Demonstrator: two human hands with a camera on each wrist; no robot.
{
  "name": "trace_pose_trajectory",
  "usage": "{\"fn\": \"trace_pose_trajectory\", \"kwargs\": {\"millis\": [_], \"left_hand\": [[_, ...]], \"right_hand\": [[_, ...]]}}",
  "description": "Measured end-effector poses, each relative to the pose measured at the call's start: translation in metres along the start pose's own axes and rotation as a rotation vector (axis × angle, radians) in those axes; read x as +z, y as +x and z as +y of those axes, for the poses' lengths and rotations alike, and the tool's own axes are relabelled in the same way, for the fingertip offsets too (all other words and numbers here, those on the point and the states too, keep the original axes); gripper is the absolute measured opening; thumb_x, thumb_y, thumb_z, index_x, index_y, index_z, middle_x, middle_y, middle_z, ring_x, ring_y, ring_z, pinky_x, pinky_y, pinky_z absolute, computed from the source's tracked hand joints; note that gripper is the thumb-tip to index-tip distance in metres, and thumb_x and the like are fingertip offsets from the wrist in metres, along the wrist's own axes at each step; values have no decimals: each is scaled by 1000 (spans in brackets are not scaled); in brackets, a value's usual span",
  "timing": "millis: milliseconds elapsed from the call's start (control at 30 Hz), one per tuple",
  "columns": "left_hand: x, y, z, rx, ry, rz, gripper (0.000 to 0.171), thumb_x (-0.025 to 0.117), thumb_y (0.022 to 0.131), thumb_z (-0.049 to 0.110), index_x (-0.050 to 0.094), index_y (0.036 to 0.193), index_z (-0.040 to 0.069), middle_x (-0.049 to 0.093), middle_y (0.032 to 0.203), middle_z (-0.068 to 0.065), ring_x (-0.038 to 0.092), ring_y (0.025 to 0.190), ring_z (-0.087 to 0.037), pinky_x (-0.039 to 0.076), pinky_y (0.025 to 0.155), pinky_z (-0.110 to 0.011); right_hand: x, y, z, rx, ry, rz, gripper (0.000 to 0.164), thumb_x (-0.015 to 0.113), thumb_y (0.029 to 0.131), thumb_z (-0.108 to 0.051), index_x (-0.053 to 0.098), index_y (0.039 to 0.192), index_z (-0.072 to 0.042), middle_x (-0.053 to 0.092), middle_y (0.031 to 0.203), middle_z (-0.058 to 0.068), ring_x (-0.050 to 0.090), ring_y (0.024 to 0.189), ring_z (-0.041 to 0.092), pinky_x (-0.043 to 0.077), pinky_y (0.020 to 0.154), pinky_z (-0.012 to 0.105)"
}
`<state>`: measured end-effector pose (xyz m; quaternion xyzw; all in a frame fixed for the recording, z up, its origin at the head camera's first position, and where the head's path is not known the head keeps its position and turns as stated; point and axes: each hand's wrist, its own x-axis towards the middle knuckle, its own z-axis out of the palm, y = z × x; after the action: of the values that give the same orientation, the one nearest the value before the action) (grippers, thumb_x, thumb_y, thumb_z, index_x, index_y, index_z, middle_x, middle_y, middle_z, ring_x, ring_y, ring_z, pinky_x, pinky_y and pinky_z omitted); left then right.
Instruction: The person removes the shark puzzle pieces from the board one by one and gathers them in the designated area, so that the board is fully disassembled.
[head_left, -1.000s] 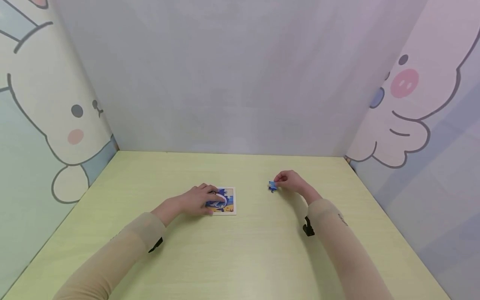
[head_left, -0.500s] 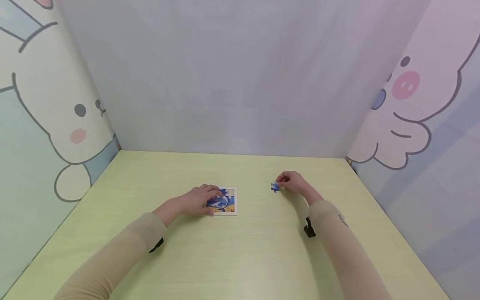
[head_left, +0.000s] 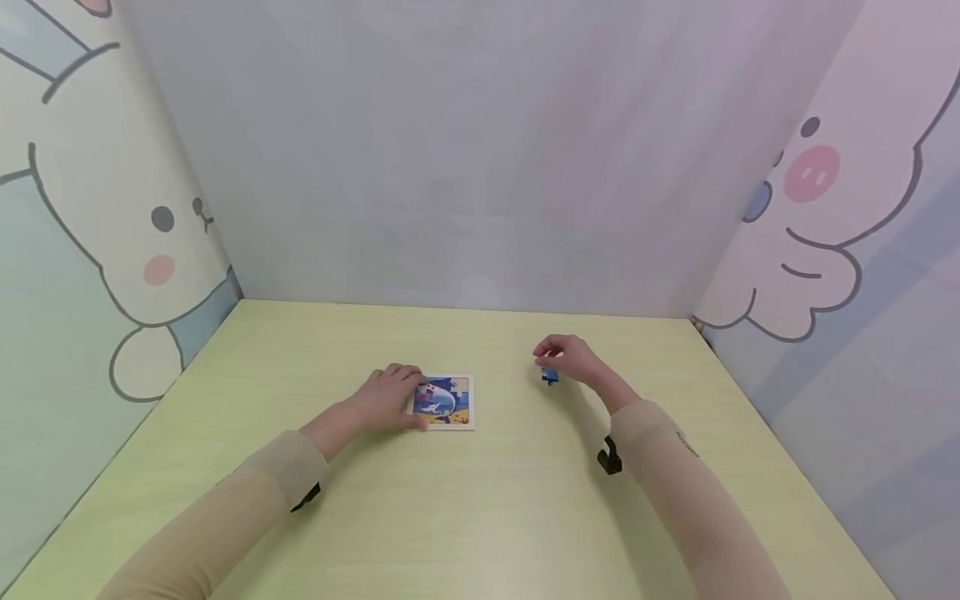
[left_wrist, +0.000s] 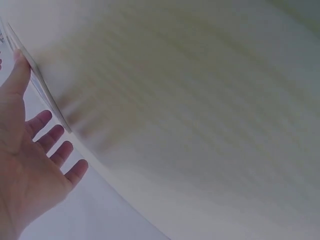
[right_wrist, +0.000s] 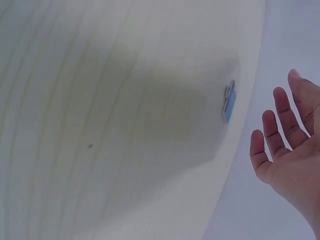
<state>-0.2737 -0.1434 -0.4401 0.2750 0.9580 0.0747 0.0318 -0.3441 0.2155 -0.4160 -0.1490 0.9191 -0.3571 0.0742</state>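
Observation:
A square jigsaw puzzle (head_left: 444,404) in a white frame lies on the table, with a white-bellied sea animal on blue. My left hand (head_left: 384,400) is at its left side, thumb touching the lower left corner and fingers by the upper left. From the left wrist view, the thumb meets the frame's edge (left_wrist: 42,85) while the other fingers are loosely bent. To the right, a small blue puzzle piece (head_left: 550,377) lies on the table, partly covered by my right hand (head_left: 573,358). In the right wrist view that piece (right_wrist: 230,105) is apart from the relaxed fingers, which hold nothing.
The pale yellow table (head_left: 480,517) ends at a grey curtain (head_left: 465,167) at the back. Side panels with cartoon animals (head_left: 150,208) stand left and right. Black wrist straps (head_left: 610,458) show under both sleeves.
My right hand has let go of the puzzle piece and moved slightly up and left over it. The left hand's fingers have drawn back off the picture to the frame's left edge.

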Motion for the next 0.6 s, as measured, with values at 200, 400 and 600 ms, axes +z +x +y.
{"fn": "trace_pose_trajectory", "kwargs": {"millis": [200, 400, 600], "left_hand": [[0, -1, -3, -41, 5, -4, 91, 63, 74, 69, 44, 139, 8, 40, 144, -13, 34, 131, -35, 31, 102, -57], [0, -2, -6, -39, -19, -14, 92, 62, 74, 69, 42, 141, 9, 35, 149, -13, 27, 137, -38, 24, 107, -59], [0, -2, -7, -46, -52, -20, 92, 63, 74, 69, 41, 142, 10, 36, 149, -11, 30, 136, -37, 27, 106, -59]], "right_hand": [[12, 7, -24, -61, 19, -14, 22, 66, 89, -17, 66, 107, -4, 64, 102, 6, 55, 98, 23, 46, 80, 34], [31, 15, -46, -91, 4, -15, 29, 68, 88, -19, 64, 113, -4, 64, 112, 8, 54, 105, 25, 46, 88, 38], [53, 22, -63, -89, 8, -27, 34, 70, 86, -22, 64, 116, -5, 63, 118, 8, 53, 109, 27, 45, 92, 41]]}}
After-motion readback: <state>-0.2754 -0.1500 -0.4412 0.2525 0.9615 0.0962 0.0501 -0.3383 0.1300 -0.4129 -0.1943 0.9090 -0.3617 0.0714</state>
